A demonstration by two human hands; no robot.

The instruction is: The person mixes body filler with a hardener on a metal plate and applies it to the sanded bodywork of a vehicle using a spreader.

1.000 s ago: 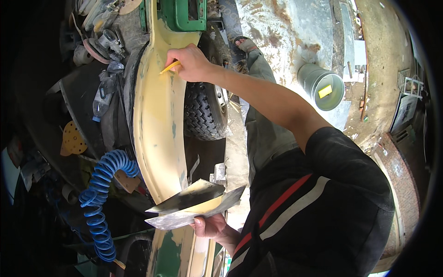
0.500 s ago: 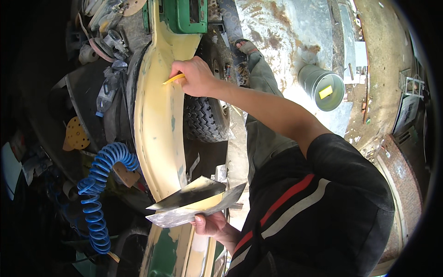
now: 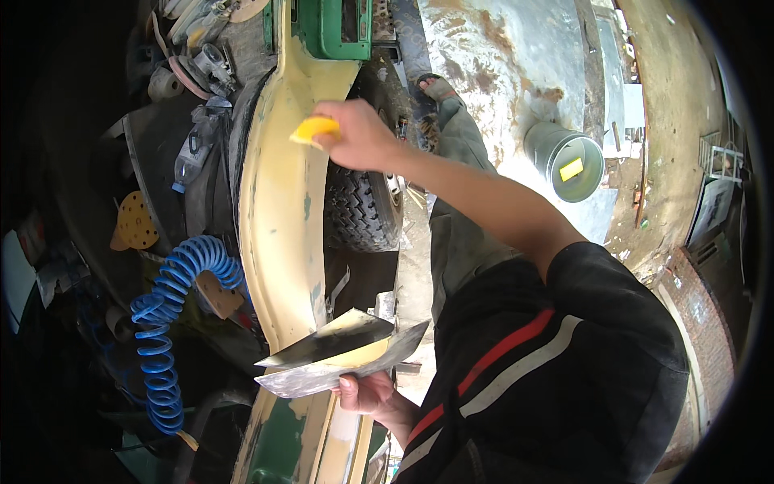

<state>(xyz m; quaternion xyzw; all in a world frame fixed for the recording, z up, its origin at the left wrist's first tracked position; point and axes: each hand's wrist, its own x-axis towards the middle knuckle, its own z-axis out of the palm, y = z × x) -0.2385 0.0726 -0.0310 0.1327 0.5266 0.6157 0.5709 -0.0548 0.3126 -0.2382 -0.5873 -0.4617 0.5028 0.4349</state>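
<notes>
Right hand (image 3: 363, 133) pinches the light, flexible yellow spreader (image 3: 314, 129) (by its back edge) against the fender (image 3: 278, 226), left hand (image 3: 372, 395) gripping stiff metal blades (image 3: 339, 355).

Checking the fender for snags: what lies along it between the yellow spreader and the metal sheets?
In the head view, only bare yellow-filled fender runs from yellow spreader to metal sheets.

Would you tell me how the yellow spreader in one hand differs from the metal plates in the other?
The yellow spreader is small, bright and plastic-looking; the metal plates are larger, grey and smeared. The right hand presses the spreader against the yellow fender, while the left hand holds the plates clear of it. Both are flat hand tools carrying yellowish filler.
</notes>
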